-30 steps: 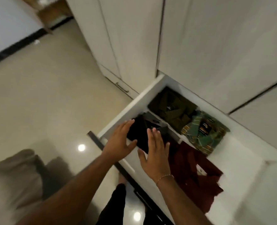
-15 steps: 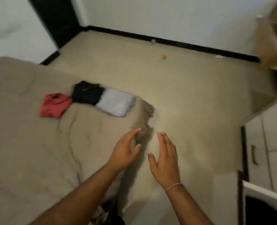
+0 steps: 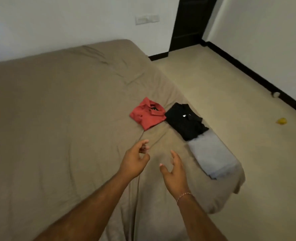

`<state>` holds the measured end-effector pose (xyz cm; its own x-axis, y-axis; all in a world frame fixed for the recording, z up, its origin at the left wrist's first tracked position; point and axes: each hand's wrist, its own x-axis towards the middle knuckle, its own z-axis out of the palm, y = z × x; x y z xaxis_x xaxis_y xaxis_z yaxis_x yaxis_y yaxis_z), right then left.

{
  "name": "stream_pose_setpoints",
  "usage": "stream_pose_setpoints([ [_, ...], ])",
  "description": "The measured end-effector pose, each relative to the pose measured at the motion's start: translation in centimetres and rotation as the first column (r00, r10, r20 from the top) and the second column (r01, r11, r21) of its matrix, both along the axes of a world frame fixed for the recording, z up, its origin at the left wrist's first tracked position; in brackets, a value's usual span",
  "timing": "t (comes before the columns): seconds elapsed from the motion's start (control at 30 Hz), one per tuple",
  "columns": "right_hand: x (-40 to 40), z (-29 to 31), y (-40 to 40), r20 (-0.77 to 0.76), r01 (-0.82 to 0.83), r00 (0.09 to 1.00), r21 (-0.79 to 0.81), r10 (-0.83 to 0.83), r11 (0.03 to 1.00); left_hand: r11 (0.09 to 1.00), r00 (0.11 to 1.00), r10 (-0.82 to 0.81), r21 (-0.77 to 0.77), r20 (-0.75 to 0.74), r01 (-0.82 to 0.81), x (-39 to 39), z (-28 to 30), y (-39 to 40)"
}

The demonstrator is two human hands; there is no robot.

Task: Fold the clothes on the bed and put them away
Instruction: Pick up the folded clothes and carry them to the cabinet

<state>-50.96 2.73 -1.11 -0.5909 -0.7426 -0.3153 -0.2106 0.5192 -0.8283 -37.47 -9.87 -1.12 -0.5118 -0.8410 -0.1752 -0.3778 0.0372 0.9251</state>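
Three folded garments lie in a row near the right edge of the bed point(image 3: 57, 119), which has a tan cover. A red shirt point(image 3: 146, 115) is farthest in, a black shirt point(image 3: 184, 121) sits beside it, and a grey garment point(image 3: 211, 154) lies by the bed's corner, touching the black one. My left hand point(image 3: 135, 161) hovers over the cover with fingers loosely curled, holding nothing. My right hand point(image 3: 174, 173), a thin bracelet on its wrist, is open and empty just left of the grey garment.
Beige tiled floor point(image 3: 248, 119) runs along the right of the bed, with a small yellow object point(image 3: 281, 121) and a small white thing point(image 3: 275, 94) by the dark skirting. A dark door point(image 3: 187, 23) stands at the back; a switch plate point(image 3: 147, 19) is on the wall.
The view has swung from the open wardrobe drawer to the bed. My hands left the black garment in the drawer and now hang empty over the cover near the folded clothes.
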Motion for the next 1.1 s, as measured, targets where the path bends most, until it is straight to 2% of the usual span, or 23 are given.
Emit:
stream_pose_setpoints([
  [0.17, -3.7, -3.1, -8.8, 0.363, 0.139, 0.918, 0.086, -0.161, 0.987, 0.988, 0.993, 0.119, 0.102, 0.015, -0.12, -3.1, -3.6, -6.7],
  [0.27, -6.2, -7.3, -13.6, 0.515, 0.211, 0.822, 0.12, -0.243, 0.97, 0.947, 0.979, 0.201, 0.25, 0.034, -0.203, -6.1, -7.7, -11.4],
  [0.33, -8.0, -11.2, -17.2, 0.585, 0.217, 0.771, 0.128, -0.25, 0.968, 0.875, 0.955, 0.295, 0.397, 0.014, -0.277, -8.4, -10.9, -14.9],
  [0.4, -10.0, -16.4, -21.4, 0.622, 0.169, 0.753, 0.13, -0.213, 0.977, 0.8, 0.923, 0.386, 0.499, -0.003, -0.333, -10.7, -15.0, -18.1],
  [0.5, -12.2, -23.1, -26.4, 0.594, 0.059, 0.793, 0.145, -0.135, 0.988, 0.71, 0.883, 0.467, 0.58, 0.038, -0.4, -13.1, -20.3, -21.2],
  [0.6, -13.3, -27.9, -30.2, 0.625, 0.05, 0.77, 0.147, -0.132, 0.988, 0.632, 0.833, 0.553, 0.635, 0.031, -0.444, -14.0, -24.5, -22.4],
  [0.8, -13.3, -28.6, -36.1, 0.733, 0.234, 0.627, 0.149, -0.266, 0.961, 0.539, 0.776, 0.629, 0.694, 0.045, -0.477, -13.5, -27.1, -22.0],
  [0.87, -13.0, -28.2, -36.9, 0.716, 0.281, 0.634, 0.138, -0.292, 0.95, 0.5, 0.763, 0.645, 0.733, 0.04, -0.462, -13.5, -27.1, -22.2],
  [0.93, -12.3, -28.1, -35.5, 0.729, 0.282, 0.615, 0.151, -0.299, 0.947, 0.42, 0.731, 0.681, 0.794, 0.044, -0.439, -13.1, -26.9, -22.2],
  [1.03, -10.8, -27.1, -29.3, 0.794, 0.192, 0.544, 0.198, -0.272, 0.961, 0.331, 0.652, 0.757, 0.883, -0.039, -0.332, -12.2, -26.6, -21.3],
  [1.1, -9.5, -26.3, -23.9, 0.825, 0.105, 0.499, 0.245, -0.264, 0.964, 0.315, 0.59, 0.802, 0.906, -0.095, -0.282, -11.8, -26.6, -19.3],
])
